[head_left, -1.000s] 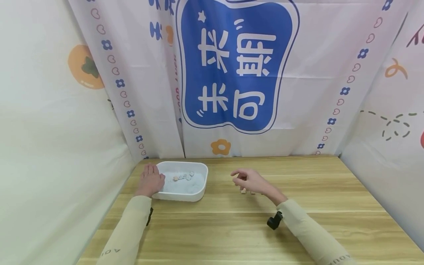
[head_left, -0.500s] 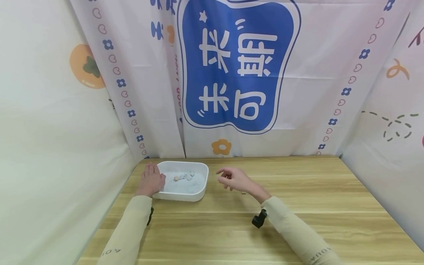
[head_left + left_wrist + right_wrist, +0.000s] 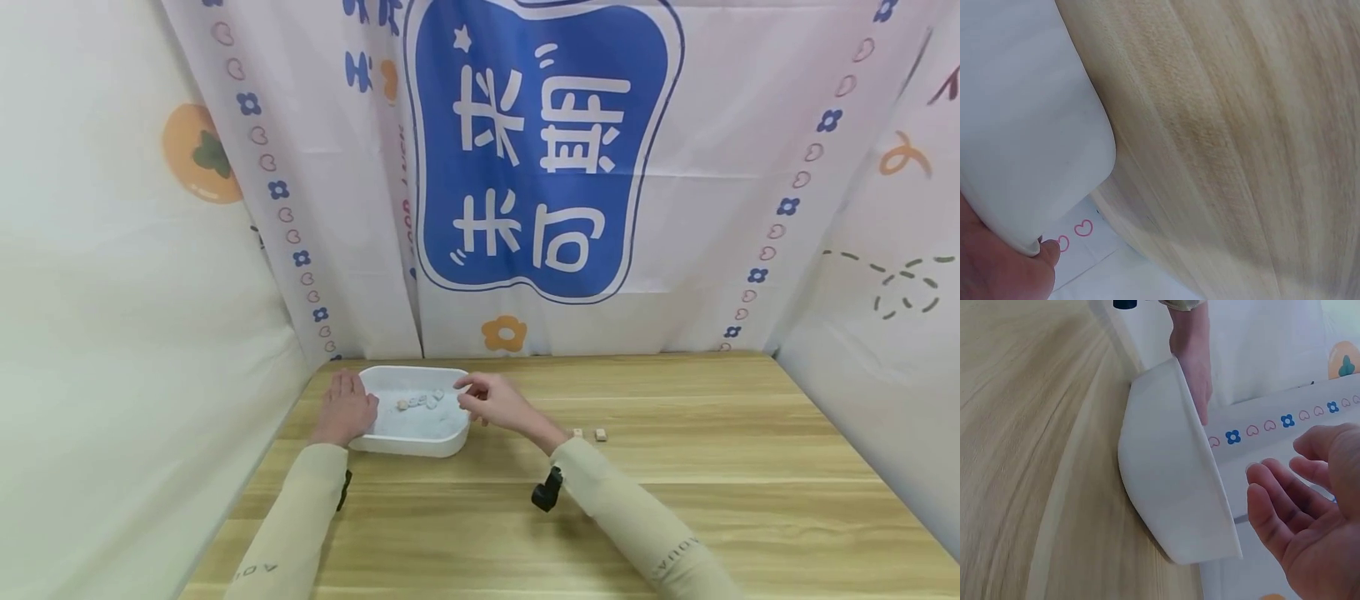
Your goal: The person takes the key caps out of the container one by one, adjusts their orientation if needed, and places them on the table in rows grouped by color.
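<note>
A white rectangular basin [image 3: 408, 447] stands on the wooden table at the back left. Inside lie several small pale pieces [image 3: 431, 403] and one tan cube-like piece [image 3: 402, 405]. My left hand [image 3: 347, 411] holds the basin's left rim, thumb over the edge and fingers along the outside. Over the basin's right rim hovers my right hand [image 3: 495, 402]; in the right wrist view its fingers [image 3: 1272, 519] are loosely bent, with nothing visible between them. Two small wooden cubes, a left one [image 3: 577, 432] and a right one [image 3: 601, 435], sit on the table beyond the right wrist.
The wooden tabletop [image 3: 450, 533] runs toward me and to the right. A printed white cloth [image 3: 600, 325] hangs along its back edge, and plain cloth walls close both sides. A dark wrist camera [image 3: 547, 490] is strapped to the right sleeve.
My right hand has moved left, from above the small cubes to the basin's right rim. The cubes behind it have come into view. My left hand stays on the basin.
</note>
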`<state>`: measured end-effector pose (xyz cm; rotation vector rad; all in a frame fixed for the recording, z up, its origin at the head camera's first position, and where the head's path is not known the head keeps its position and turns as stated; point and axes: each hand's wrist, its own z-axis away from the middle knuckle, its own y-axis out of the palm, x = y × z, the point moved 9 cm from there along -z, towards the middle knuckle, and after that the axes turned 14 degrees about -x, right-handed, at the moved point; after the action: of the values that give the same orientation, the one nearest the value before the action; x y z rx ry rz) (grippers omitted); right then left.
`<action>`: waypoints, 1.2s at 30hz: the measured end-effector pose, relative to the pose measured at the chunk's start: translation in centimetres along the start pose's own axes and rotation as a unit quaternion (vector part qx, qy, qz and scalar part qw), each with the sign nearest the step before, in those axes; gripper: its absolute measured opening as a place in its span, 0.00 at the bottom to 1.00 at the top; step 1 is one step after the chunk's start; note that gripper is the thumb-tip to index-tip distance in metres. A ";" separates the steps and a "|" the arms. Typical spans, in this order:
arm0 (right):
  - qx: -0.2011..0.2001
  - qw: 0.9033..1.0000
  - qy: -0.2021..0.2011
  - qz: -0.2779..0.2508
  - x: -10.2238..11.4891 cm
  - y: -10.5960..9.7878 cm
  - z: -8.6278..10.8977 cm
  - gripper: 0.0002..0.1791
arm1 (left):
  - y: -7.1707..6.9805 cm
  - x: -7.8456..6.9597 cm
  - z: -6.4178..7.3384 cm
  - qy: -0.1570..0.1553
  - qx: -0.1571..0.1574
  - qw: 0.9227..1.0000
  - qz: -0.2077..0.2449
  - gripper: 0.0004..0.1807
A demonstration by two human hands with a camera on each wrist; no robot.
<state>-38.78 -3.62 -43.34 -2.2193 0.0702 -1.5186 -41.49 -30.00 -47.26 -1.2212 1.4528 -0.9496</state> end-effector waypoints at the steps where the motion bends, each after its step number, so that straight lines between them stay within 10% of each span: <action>1: 0.001 1.000 -0.001 -0.001 0.1 0.3 -0.1 0.16 | 0.1 0.0 0.0 0.001 0.002 1.000 -0.001 0.39; 14: -0.033 0.999 -0.001 0.024 0.1 2.0 -1.8 0.15 | -0.4 -0.5 0.1 -0.003 0.005 1.000 0.006 0.39; 36: 0.032 0.996 0.029 0.076 -0.6 8.5 -5.1 0.20 | 0.1 0.1 -0.1 0.001 -0.014 1.000 -0.004 0.39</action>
<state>-41.78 -12.78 -45.66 -2.0701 0.2006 -1.4799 -41.58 -30.13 -47.36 -1.2484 1.4690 -0.9392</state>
